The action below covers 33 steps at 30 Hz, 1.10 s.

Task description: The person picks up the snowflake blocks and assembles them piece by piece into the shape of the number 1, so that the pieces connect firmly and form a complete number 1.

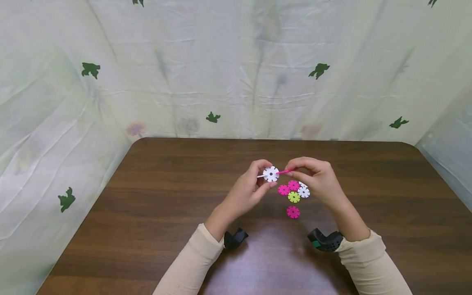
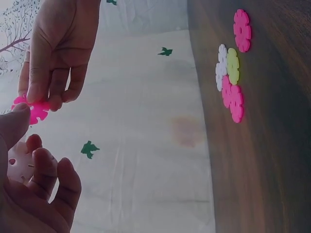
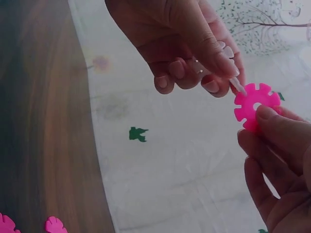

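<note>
My left hand (image 1: 241,188) holds a white notched disc (image 1: 268,177) between thumb and fingers, facing the head camera. Another white piece (image 1: 260,176), seen edge-on, joins its left side. Between the thumb and fingers of my right hand (image 1: 321,180) is a pinched pink notched disc (image 3: 247,103), its rim meeting the edge of the white disc. From the head it shows as a thin pink line. Both hands are raised above the table, close together. The left fingers partly hide the white pieces in the right wrist view.
On the brown table (image 1: 166,196), below the hands, lies a cluster of pink discs (image 1: 283,189), white discs (image 1: 304,192) and a yellow-green disc (image 1: 293,197). A single pink disc (image 1: 293,212) lies nearer. Behind the table hangs a pale curtain (image 1: 221,73).
</note>
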Available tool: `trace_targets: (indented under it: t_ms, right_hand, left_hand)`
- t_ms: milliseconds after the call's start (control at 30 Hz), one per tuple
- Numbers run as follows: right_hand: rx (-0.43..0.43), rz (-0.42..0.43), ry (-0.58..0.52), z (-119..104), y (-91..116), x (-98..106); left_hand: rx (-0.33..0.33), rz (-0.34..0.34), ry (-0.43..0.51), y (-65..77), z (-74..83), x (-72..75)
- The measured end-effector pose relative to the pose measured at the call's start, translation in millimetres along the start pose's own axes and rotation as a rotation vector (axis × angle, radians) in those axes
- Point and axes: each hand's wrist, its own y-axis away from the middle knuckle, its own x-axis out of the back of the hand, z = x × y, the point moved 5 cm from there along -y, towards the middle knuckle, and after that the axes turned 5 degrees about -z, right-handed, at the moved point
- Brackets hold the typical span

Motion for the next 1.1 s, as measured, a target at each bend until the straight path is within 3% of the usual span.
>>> trace_targets:
  t_ms: [300,400,600,767,900,1100]
  right_hand:
    - [0.149,0.020,0.006,-20.8,-5.2,-4.4]
    - [0.151,0.014,0.019,-11.9,-2.8,-3.0]
    - [0.067,0.008,0.043,-4.3,-0.6,-2.5]
    - [-0.029,0.014,0.027,0.1,0.4,-3.6]
    - [-0.071,0.014,0.004,2.5,0.9,-6.5]
    - [-0.117,0.024,0.001,6.0,0.8,-10.8]
  left_hand:
    - [-0.037,-0.004,0.068,-0.5,3.2,-2.1]
    - [-0.034,0.005,0.054,-0.2,1.4,-1.8]
    - [-0.033,0.072,-0.016,0.1,0.0,4.5]
    - [-0.077,0.127,-0.082,0.1,2.5,8.5]
    - [-0.120,0.119,-0.153,0.7,6.3,7.0]
    - [-0.129,0.118,-0.186,1.3,7.9,5.1]
